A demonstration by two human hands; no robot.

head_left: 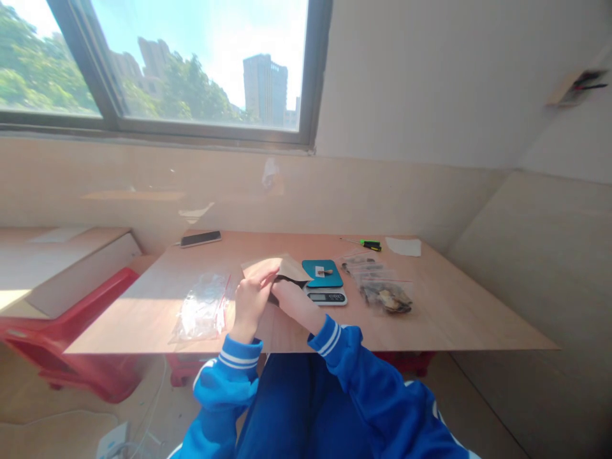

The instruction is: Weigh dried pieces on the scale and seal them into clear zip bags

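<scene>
My left hand [252, 294] pinches the near side of a brown paper bag [277, 263], holding its mouth apart. My right hand [292, 298] reaches into that bag, and its fingers are hidden inside. Just right of the bag is a kitchen scale [337, 301] with a teal top and a dark display. A small light-brown piece [327, 272] and a white label [319, 271] lie on its top. Farther right are several clear zip bags [388, 294] of dried brown slices, partly overlapping. To the left of my hands lies a stack of clear plastic bags [203, 309].
A phone [201, 239] lies at the table's back left. At the back right are a green-and-black screwdriver [370, 245] and a torn white paper [404, 247]. A red plastic stool [95, 338] stands left of the table [459, 319]. Beyond is a wall with a window.
</scene>
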